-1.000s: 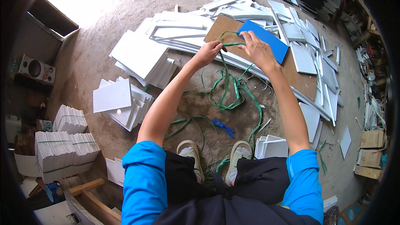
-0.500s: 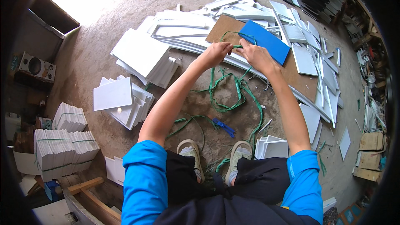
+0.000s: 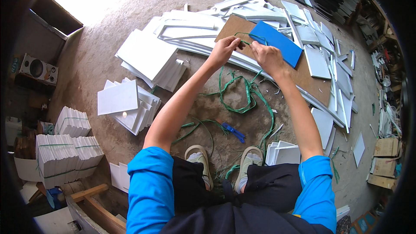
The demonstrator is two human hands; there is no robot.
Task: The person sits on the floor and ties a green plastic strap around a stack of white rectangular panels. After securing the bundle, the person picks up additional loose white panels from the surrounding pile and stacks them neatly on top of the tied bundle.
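Observation:
Both my hands are raised in front of me over a brown board, pinching a green plastic string between them. My left hand is closed on one part of it, and my right hand grips it a short way to the right. A loop of the string arches over the brown board and the edge of a blue board. On the floor below lies a loose tangle of green string. A blue clip-like tool rests near my feet.
A wide heap of white panels and strips spreads ahead. Stacked white boards and smaller white pieces sit to the left, with tied white bundles farther left. A wooden frame is at lower left; cardboard boxes line the right.
My left hand has shifted slightly up and left, and my right hand has turned a little. The string between them now shows a wider gap.

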